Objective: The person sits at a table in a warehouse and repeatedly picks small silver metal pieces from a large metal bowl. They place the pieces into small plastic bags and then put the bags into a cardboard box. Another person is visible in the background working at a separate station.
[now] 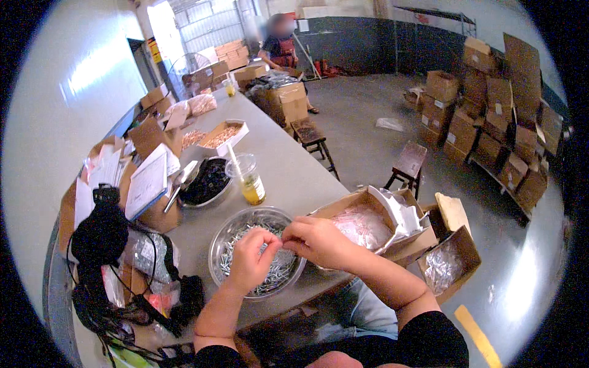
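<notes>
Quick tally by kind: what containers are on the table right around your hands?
Metal bowls: 2, screws and dark parts
Plastic cups: 1
Open cardboard boxes of small bags: 1
Total: 4
Both hands, left and right, pinch over the screws.

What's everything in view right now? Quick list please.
metal bowl: one, silver, full of small metal pieces, under the hands
dark bowl: one, black contents, behind it
plastic cup: one, clear, yellow drink, straw
open boxes: two, brown, bagged parts, at right table edge
table: one, grey, long
stools: two, dark wood, on floor
stacked cartons: many, brown, far right
person: one, seated at far end
left hand: over the bowl, fingers pinched
right hand: meeting left, pinching something small
</notes>
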The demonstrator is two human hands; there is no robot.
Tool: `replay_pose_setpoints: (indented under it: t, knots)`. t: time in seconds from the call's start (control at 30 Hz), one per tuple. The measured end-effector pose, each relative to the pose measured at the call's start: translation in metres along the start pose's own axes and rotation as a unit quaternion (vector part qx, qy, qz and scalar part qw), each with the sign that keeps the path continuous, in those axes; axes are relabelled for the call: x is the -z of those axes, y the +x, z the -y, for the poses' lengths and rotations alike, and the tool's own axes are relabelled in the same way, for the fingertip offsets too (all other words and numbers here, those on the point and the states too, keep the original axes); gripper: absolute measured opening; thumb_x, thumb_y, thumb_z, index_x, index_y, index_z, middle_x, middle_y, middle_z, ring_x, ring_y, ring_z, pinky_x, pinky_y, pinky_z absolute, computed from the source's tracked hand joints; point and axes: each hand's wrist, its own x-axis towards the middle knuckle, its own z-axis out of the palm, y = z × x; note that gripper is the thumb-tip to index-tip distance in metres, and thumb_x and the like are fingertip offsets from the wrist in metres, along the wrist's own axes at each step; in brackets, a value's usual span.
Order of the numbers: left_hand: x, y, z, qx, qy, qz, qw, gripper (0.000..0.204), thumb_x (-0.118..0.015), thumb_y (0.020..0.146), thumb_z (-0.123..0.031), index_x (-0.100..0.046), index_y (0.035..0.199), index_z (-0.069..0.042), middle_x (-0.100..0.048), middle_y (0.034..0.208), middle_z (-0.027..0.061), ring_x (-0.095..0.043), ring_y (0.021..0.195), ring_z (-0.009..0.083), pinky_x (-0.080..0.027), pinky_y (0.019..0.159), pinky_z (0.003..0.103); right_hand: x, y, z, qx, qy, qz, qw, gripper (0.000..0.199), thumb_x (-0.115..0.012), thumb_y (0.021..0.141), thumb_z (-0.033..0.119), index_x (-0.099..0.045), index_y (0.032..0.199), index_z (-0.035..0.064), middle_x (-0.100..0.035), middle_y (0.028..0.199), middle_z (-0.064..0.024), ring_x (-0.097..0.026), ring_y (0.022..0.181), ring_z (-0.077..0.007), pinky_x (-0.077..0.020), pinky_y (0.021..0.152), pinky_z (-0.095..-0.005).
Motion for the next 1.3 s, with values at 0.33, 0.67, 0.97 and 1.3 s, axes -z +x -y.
replay_pose_setpoints:
  t: [0.33,0.67,0.97,1.3]
  knots:
    - [-0.033,-0.014,-0.028,-0.001,0.028,0.127,0.991,0.013,-0.074,0.075,-0.007,-0.064,0.083,-0.002,-0.066,0.086,0.0123,-0.064,0.081,0.0287,-0.051,0.075,0.037,0.068,-0.116,-0.01,-0.112,-0.002,-0.035,0.993,0.012,-0.071,0.08,0.016,-0.068,0.088,0.0077,-0.063,0.083,-0.0105,-0.064,0.076,-0.0294,-0.0524,0.067,-0.0384]
    - [-0.124,0.078,0.027,-0.035,0.124,0.394,0.91,0.031,-0.062,0.087,-0.031,-0.065,0.101,-0.004,-0.064,0.099,0.0178,-0.061,0.095,0.034,-0.048,0.085,0.043,0.19,-0.288,-0.024,-0.513,-0.275,-0.192,0.79,0.017,-0.075,0.074,0.021,-0.069,0.079,0.0059,-0.066,0.078,-0.0122,-0.065,0.075,-0.0288,-0.0511,0.068,-0.038]
    - [-0.24,0.101,0.058,0.043,0.205,0.339,0.917,0.023,-0.067,0.079,-0.024,-0.062,0.08,-0.002,-0.065,0.092,0.0204,-0.062,0.089,0.0363,-0.049,0.081,0.046,0.181,-0.288,-0.038,-0.476,-0.209,-0.166,0.838,0.024,-0.077,0.07,0.015,-0.069,0.09,0.003,-0.063,0.074,-0.0128,-0.062,0.065,-0.0249,-0.0499,0.062,-0.0348]
    - [-0.164,0.104,0.016,0.186,-0.046,0.262,0.946,0.013,-0.07,0.078,-0.011,-0.068,0.087,-0.002,-0.067,0.074,0.0082,-0.06,0.065,0.0138,-0.048,0.061,0.031,0.172,-0.303,-0.045,-0.486,-0.182,-0.123,0.846,0.027,-0.078,0.07,0.015,-0.068,0.092,0.0032,-0.064,0.078,-0.0138,-0.063,0.068,-0.0256,-0.0508,0.063,-0.0357]
